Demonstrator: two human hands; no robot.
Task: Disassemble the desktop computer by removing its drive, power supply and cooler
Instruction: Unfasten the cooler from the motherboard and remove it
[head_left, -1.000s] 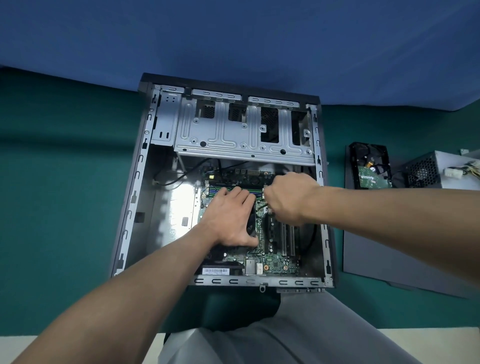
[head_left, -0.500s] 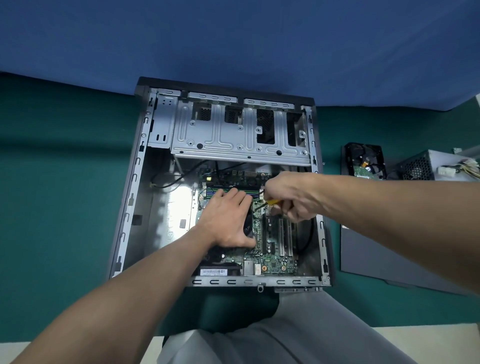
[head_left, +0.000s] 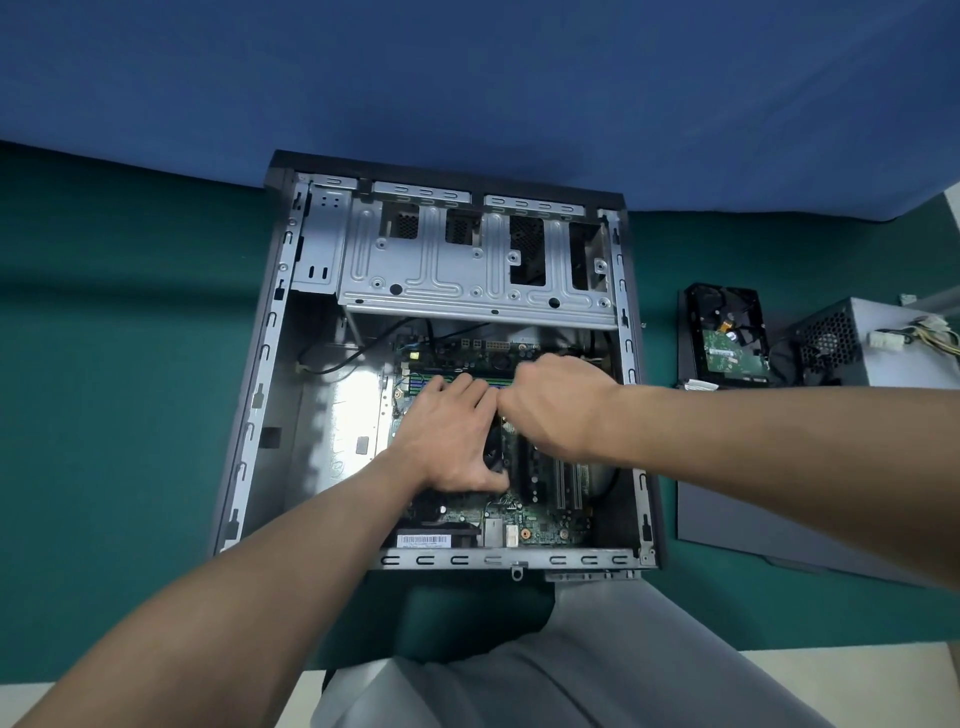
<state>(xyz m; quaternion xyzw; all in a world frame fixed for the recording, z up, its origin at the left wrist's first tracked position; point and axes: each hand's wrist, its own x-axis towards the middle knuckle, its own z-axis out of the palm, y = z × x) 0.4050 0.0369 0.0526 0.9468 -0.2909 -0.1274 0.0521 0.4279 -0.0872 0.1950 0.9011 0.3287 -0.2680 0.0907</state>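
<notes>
1. Cooler (head_left: 494, 451) is mostly hidden under left hand (head_left: 449, 436); only a black fan edge shows. Right hand (head_left: 561, 402) is a blurred fist, can't tell what it grips.
2. Case (head_left: 258, 364) is stamped bare steel; motherboard (head_left: 540, 530) is green.
3. Left hand lies flat, fingers straight, on the cooler at frame centre. Hard drive (head_left: 730, 343) and perforated power supply (head_left: 852, 340) sit at far right.
</notes>
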